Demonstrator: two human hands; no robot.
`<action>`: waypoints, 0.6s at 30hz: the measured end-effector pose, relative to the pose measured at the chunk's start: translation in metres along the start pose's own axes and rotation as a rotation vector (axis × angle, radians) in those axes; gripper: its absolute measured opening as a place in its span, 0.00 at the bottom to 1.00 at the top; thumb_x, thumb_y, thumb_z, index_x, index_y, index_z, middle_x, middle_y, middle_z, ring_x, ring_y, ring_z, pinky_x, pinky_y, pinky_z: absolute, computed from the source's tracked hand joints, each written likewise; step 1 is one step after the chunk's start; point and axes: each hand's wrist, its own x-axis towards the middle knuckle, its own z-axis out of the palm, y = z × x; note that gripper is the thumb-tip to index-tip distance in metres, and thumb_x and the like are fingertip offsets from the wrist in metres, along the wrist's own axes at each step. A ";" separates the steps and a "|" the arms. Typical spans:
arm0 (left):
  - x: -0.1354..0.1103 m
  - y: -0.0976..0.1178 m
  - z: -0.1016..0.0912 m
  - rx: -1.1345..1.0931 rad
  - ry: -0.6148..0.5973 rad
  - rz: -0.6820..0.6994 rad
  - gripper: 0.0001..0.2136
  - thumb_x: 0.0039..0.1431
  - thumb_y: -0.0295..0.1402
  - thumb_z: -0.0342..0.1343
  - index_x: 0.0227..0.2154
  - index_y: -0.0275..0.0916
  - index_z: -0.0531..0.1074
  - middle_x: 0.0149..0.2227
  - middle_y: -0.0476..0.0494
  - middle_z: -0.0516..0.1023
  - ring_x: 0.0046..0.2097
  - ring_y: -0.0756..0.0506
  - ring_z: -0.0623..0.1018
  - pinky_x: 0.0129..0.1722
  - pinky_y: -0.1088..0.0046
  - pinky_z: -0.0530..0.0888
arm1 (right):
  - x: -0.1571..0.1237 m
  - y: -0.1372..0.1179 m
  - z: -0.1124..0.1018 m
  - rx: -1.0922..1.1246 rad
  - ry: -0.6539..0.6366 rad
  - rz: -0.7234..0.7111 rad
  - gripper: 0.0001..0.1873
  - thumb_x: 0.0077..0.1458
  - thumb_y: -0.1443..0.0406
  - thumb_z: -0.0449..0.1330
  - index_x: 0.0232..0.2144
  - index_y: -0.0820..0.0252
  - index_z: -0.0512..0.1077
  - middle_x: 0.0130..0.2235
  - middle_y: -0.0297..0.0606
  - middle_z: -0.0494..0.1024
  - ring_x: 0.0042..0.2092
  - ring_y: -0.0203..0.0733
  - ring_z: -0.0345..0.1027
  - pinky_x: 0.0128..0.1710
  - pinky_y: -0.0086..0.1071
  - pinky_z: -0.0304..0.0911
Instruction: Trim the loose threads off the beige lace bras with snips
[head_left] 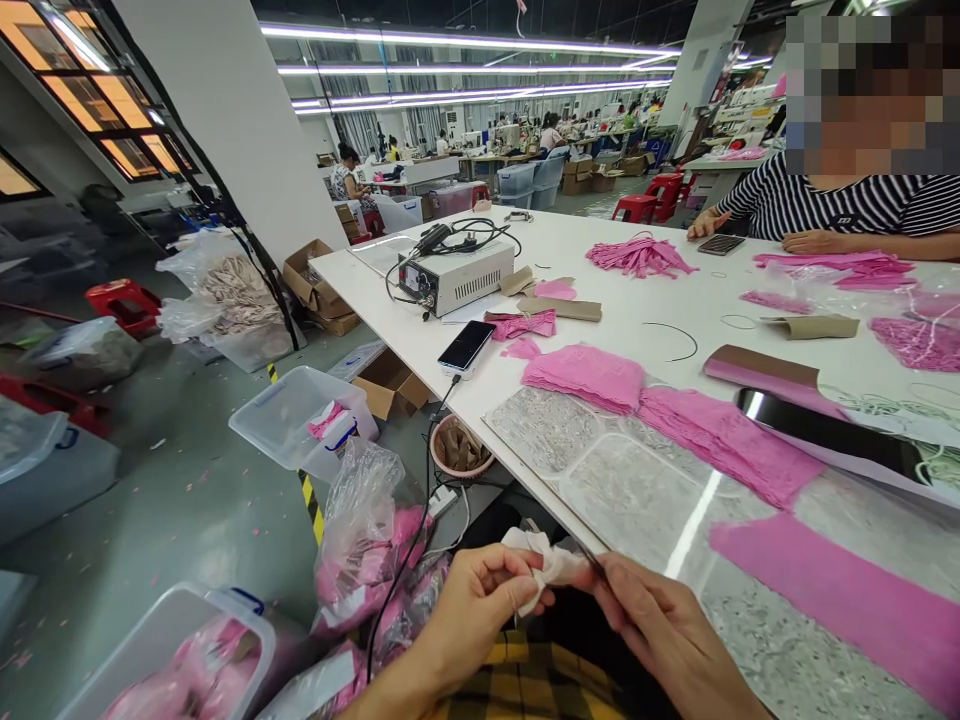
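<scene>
Nearest me, at six o'clock: my left hand (487,605) closed, finger and thumb pinching a pale cloth (553,565); my right hand (667,622) closed on a thin dark item (590,557) beside it, too small to identify. Cloth is bunched between the two, just off the table edge, checked clothing (544,685) below.

Clock from the cloth. Two o'clock: grey mottled panel (630,485), glossy, crossed by a bright streak of light. Flat pink strip (847,595) on it at three; folded pink stacks (724,435) from twelve to two. White table top (637,298) beyond. Eleven: phone (466,345), cable at its near end, then white metal box (469,283), black leads on top.

One, far side: co-worker's hand (709,222) beside another phone (721,244).

Grey-green floor (180,430), littered with scraps. Nine: clear bags of pink goods (360,560). Half past ten: basket (442,470) of brown pieces. Ten: clear tub (274,410).

Twelve, far off: strip lights (480,40) over workbenches (510,158), people at them.
</scene>
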 end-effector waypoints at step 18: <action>-0.002 0.004 -0.008 0.140 -0.010 0.044 0.15 0.49 0.43 0.59 0.23 0.35 0.65 0.22 0.48 0.71 0.23 0.52 0.70 0.26 0.77 0.66 | 0.019 0.016 0.003 0.080 -0.002 0.050 0.21 0.49 0.49 0.59 0.21 0.61 0.66 0.20 0.27 0.58 0.23 0.32 0.49 0.21 0.27 0.49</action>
